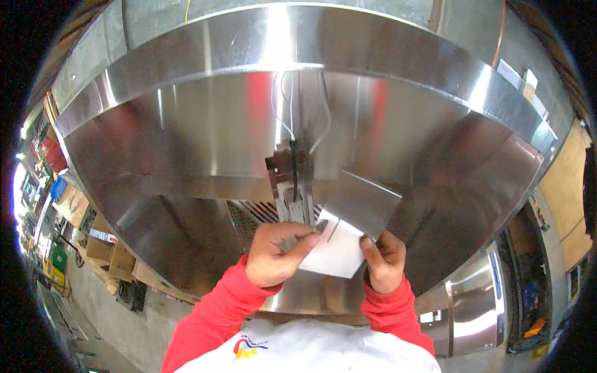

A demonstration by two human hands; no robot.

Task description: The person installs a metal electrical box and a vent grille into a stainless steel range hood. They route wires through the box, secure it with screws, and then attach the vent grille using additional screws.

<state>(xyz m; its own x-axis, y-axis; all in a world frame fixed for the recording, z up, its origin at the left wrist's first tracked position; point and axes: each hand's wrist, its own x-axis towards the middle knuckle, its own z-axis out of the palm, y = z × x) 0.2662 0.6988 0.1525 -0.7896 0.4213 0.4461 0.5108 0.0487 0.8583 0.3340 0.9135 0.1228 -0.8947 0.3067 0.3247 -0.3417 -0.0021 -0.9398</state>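
Between my two hands is a bent sheet-metal piece (339, 252), with a bright white-looking face toward me and a darker grey flap rising behind it. My left hand (280, 252) pinches its left edge between thumb and fingers. At its right edge my right hand (384, 258) grips it, thumb in front. Just beyond stands an opened metal bracket or housing (292, 174) with a black cable (294, 165) running into it. Pale wires (324, 112) hang over the steel behind it. All this is above a large stainless steel hood-like shell (193, 155).
A slotted grille (245, 217) lies inside the steel shell, left of the housing. The shell's tall rim (385, 43) curves along the far side. Cardboard boxes (121, 261) stand on the left, and a brown panel (566, 186) leans on the right. Another shiny steel unit (476, 304) sits at lower right.
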